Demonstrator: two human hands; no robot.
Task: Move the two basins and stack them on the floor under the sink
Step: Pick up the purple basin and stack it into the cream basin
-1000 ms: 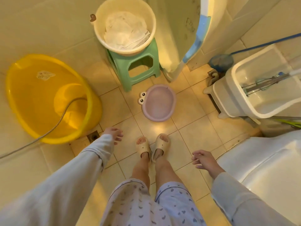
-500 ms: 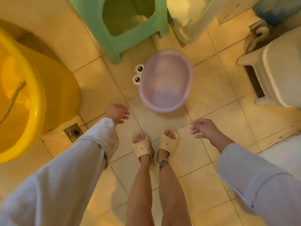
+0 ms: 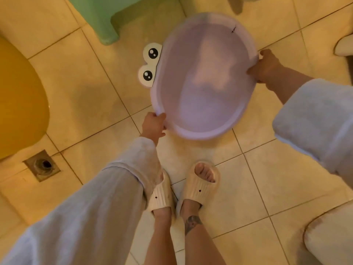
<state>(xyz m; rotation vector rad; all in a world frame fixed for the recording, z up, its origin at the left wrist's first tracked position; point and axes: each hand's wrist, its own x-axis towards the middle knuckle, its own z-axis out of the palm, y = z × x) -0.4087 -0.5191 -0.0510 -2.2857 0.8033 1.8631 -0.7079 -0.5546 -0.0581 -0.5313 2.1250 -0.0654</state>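
A lilac oval basin (image 3: 202, 77) with two cartoon eyes (image 3: 150, 64) on its left rim lies on the tiled floor in front of my feet. My left hand (image 3: 154, 125) grips its near-left rim. My right hand (image 3: 264, 66) grips the right rim. The basin is empty inside. The second basin is outside this view.
A green plastic stool (image 3: 103, 18) stands just beyond the basin at upper left. A large yellow tub (image 3: 17, 100) fills the left edge. A floor drain (image 3: 43, 165) sits at lower left. A white fixture (image 3: 330, 234) shows at lower right. My slippered feet (image 3: 183, 188) stand below the basin.
I have bent lower, so the floor looks closer. Both hands moved forward from hanging free and closed on the lilac basin's rim.
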